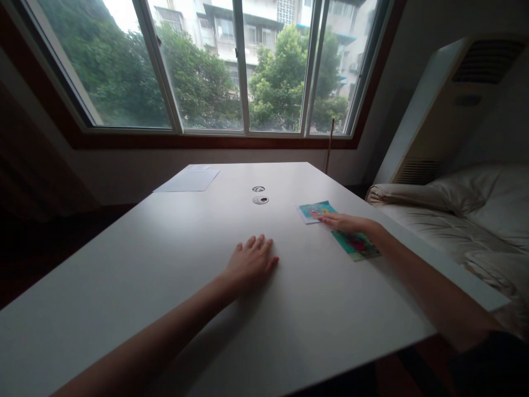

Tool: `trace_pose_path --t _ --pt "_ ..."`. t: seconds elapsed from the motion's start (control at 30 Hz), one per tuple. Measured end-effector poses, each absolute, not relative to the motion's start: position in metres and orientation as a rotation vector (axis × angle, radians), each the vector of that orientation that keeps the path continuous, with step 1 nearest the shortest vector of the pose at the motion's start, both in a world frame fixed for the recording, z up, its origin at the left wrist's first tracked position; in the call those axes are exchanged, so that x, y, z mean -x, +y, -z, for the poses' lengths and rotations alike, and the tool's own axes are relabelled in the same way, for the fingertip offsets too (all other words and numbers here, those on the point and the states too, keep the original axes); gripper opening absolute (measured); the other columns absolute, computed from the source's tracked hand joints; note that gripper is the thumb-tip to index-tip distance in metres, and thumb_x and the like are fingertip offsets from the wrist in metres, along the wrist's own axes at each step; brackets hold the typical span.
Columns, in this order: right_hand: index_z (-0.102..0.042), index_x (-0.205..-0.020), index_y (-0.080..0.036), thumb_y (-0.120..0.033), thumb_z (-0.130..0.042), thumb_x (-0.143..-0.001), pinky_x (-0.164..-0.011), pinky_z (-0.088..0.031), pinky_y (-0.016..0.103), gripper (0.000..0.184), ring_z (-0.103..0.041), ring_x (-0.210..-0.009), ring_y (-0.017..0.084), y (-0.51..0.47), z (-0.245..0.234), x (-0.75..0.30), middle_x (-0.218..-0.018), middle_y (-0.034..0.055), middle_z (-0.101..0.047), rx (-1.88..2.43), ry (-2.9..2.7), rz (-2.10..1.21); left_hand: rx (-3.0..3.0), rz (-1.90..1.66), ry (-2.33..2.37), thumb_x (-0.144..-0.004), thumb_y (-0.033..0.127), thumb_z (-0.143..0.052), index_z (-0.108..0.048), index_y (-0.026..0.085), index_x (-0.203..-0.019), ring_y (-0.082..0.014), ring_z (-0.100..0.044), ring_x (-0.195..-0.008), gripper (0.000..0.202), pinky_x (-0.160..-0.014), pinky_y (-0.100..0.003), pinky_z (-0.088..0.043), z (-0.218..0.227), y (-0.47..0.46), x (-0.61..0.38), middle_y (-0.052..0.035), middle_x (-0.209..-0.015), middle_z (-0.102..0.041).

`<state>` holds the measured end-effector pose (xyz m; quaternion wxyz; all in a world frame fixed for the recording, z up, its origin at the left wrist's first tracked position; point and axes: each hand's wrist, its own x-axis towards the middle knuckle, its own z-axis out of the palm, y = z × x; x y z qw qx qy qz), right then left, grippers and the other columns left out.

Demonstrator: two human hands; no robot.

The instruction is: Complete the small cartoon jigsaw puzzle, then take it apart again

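Note:
My left hand lies flat on the white table near its middle, fingers stretched out and holding nothing. My right hand rests flat on colourful printed cards at the table's right side. One teal card lies just beyond its fingertips, which touch its near edge. A second teal card shows partly under the wrist. The fingers are extended, not gripping.
A white sheet of paper lies at the table's far left. Two round cable holes sit in the table's middle. A bed with pale bedding stands to the right, a floor air conditioner behind it. Wide windows run along the far wall.

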<state>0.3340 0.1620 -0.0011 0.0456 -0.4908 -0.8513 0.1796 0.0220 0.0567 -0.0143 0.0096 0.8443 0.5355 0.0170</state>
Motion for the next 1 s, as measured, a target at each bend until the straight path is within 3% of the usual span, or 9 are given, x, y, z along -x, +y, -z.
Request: trace_pose_path --t 0.17,0.43,0.63,0.7,0.8,1.0 --pt "-0.052 -0.118 -0.021 -0.053 -0.039 -0.076 -0.098 -0.030 0.043 0.054 -0.041 -0.115 0.028 0.154 -0.009 -0.394 -0.127 0.0050 -0.045 1.785 -2.497 -0.680 -2.579 -0.106 1.742 -0.087 0.050 -0.020 -0.025 0.022 -0.132 -0.0271 -0.018 -0.127 0.053 -0.098 -0.049 -0.021 0.023 0.049 -0.017 -0.0085 -0.140 -0.023" --pt "-0.053 -0.116 -0.024 -0.052 -0.043 -0.074 -0.096 -0.034 0.038 0.053 -0.045 -0.112 0.028 0.144 -0.010 -0.411 -0.124 0.0018 -0.049 1.816 -2.446 -0.702 -2.533 -0.117 1.782 -0.087 0.049 -0.020 -0.024 0.024 -0.133 -0.0258 -0.015 -0.128 0.053 -0.099 -0.048 -0.019 0.023 0.044 -0.021 -0.0074 -0.141 -0.019" --pt "-0.059 -0.109 -0.018 -0.047 -0.040 -0.076 -0.093 -0.035 0.038 0.048 -0.047 -0.108 0.028 0.144 -0.018 -0.387 -0.118 0.0077 -0.053 1.758 -2.464 -0.459 -2.498 -0.105 1.824 -0.085 0.054 -0.018 -0.022 0.027 -0.133 -0.0281 -0.013 -0.129 0.055 -0.097 -0.052 -0.018 0.025 0.045 -0.020 -0.0071 -0.142 -0.016" --pt "-0.055 -0.113 -0.013 -0.046 -0.036 -0.079 -0.095 -0.033 0.039 0.051 -0.045 -0.110 0.028 0.142 -0.017 -0.362 -0.118 0.0119 -0.052 1.741 -2.379 -0.254 -2.486 -0.103 1.848 -0.084 0.056 -0.017 -0.020 0.026 -0.134 -0.0294 -0.012 -0.128 0.057 -0.097 -0.054 -0.016 0.026 0.045 -0.020 -0.0080 -0.142 -0.015" --pt "-0.037 -0.126 -0.006 -0.046 -0.028 -0.083 -0.101 -0.024 0.037 0.060 -0.033 -0.121 0.024 0.127 -0.006 -0.308 -0.130 0.0157 -0.038 1.590 -2.328 -0.120 -2.471 -0.104 1.874 -0.083 0.058 -0.015 -0.019 0.025 -0.134 -0.0306 -0.011 -0.128 0.061 -0.096 -0.055 -0.015 0.027 0.046 -0.020 -0.0095 -0.142 -0.015" --pt "-0.016 -0.136 -0.018 -0.062 -0.014 -0.081 -0.100 -0.013 0.052 0.071 -0.012 -0.128 0.029 0.079 0.023 -0.224 -0.142 0.0103 -0.014 1.639 -2.467 -0.349 -2.459 -0.135 1.903 -0.081 0.062 -0.013 -0.018 0.025 -0.135 -0.0313 -0.012 -0.128 0.066 -0.096 -0.056 -0.014 0.031 0.050 -0.020 -0.0105 -0.142 -0.015"
